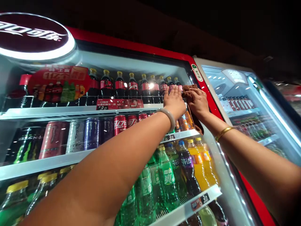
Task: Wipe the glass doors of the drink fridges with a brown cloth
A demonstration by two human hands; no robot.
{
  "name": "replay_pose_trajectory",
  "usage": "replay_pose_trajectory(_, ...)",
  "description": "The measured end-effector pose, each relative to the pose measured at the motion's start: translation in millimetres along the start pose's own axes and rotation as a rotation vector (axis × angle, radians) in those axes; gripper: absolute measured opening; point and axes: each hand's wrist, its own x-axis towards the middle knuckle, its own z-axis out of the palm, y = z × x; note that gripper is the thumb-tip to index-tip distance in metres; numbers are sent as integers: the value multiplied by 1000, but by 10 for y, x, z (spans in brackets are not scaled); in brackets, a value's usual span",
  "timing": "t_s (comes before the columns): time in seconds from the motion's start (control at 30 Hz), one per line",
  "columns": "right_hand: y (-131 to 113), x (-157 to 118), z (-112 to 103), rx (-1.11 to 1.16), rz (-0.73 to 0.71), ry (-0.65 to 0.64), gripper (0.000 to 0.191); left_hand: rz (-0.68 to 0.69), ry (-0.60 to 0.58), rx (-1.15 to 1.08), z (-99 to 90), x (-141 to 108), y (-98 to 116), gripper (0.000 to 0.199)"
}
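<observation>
Right of the frame's centre, the right hand (198, 99) curls its fingers onto a brown cloth (189, 88) at the glass door (145, 64); beside it, the left hand (174, 102) lies outstretched, apparently holding nothing. Wiping seems under way; how much remains cannot be told.

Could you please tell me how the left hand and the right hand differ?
The left hand appears flat against the glass door, while the right hand holds a brown cloth. The left wears a pale bangle, the right a thinner gold bangle. Both are raised.
</observation>
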Motion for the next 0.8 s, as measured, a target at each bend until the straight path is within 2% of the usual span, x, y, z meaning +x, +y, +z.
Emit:
replay_pose_trajectory(0.13, -147, -245, -79, -37, -31, -32, 34, 72, 7, -36, 28, -81, 86, 72)
replay_pose_trajectory(0.27, -231, -10, 7, -7, -133, -78, 31, -2, 19, -36, 15, -55, 3, 73)
replay_pose_trajectory(0.4, 15, 249, 49, -6, -124, -53, 30, -12, 23, -14, 35, 62, -26, 71)
replay_pose_trajectory(0.53, 308, 73, -51, 3, -106, -31, 29, -38, 29, -3, 147, 153, 200, 71)
replay_pose_trajectory(0.67, 408, -127, -125, 76, -164, -21, 30, -48, 54, -5, 246, 217, 478, 72)
replay_pose_trajectory(0.8, 483, 60, -99, 107, -268, -73, 31, -146, 67, 0, 259, 352, 612, 74)
